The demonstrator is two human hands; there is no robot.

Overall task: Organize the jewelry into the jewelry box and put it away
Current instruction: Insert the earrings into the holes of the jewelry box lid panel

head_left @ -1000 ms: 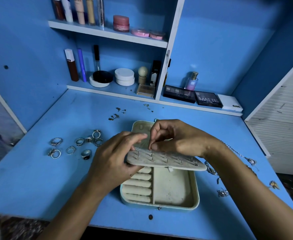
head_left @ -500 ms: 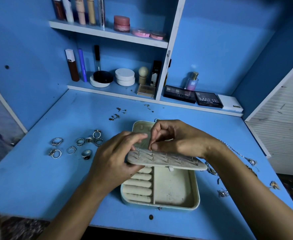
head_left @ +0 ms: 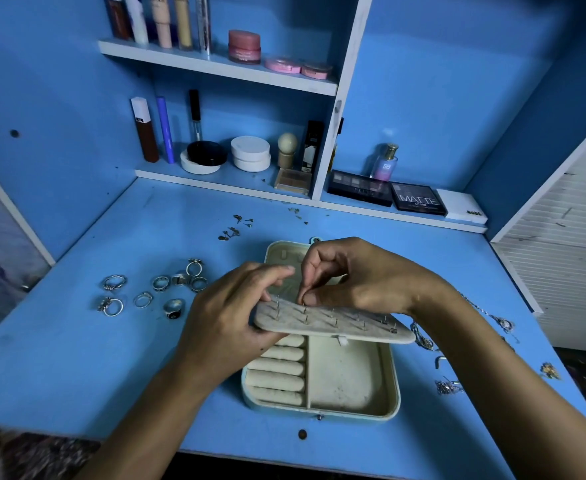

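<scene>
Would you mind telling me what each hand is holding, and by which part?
The left hand grips the earring panel by its left end. The right hand pinches something tiny at the panel's back edge, too small to identify.

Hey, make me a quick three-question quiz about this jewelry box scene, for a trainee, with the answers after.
1. True or false: the rings already sit on the ring rolls of the jewelry box.
2. Which hand grips the earring panel at its end? A) left hand B) right hand
3. Fill in: the right hand's fingertips pinch a small ____ at the panel.

Key: 1. False, they lie on the desk. 2. A. 3. Earring, probably; it is too small to be sure.
</scene>
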